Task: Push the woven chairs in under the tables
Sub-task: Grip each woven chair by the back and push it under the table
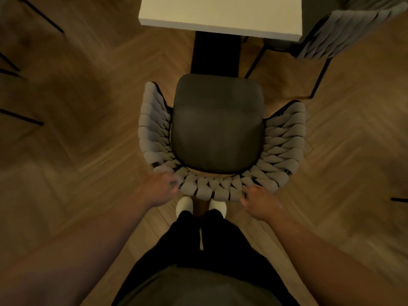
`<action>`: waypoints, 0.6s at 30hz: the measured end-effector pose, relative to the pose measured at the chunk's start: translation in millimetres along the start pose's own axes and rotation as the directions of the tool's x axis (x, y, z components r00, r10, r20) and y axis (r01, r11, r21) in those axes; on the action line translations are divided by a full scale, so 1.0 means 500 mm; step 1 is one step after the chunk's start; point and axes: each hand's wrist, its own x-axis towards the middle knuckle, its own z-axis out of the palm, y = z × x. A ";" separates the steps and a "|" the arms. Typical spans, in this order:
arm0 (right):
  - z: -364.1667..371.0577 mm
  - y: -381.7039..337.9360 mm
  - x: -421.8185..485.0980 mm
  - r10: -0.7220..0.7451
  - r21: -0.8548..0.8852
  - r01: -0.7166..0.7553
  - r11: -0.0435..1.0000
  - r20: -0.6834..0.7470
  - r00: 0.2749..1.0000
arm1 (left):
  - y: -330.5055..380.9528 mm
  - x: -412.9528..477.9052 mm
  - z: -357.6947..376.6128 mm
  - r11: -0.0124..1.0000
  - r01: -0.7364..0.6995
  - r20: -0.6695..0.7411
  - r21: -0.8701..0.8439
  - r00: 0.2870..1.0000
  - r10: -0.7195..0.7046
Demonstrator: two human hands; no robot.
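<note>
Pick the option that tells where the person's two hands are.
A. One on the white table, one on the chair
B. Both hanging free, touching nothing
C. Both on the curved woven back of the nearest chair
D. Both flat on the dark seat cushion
C: the left hand and the right hand both hold the back rim of the woven chair, one at each side.

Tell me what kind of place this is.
Probably a café or restaurant dining room: a white table, a woven chair facing it, a matching chair at its right, and more thin dark legs at the left.
</note>
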 end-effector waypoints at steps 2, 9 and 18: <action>-0.016 -0.012 -0.022 -0.007 0.021 0.006 1.000 0.062 0.998 | 0.035 -0.040 -0.007 0.972 0.070 0.053 -0.223 0.997 -0.059; -0.032 -0.053 -0.072 -0.033 0.110 0.017 0.994 0.151 0.988 | 0.038 -0.158 0.066 0.849 0.132 -0.023 -0.512 0.986 -0.168; -0.056 -0.206 -0.008 -0.146 -0.025 0.161 0.987 0.301 0.942 | -0.061 -0.319 0.159 0.639 0.346 0.002 -0.687 0.881 -0.474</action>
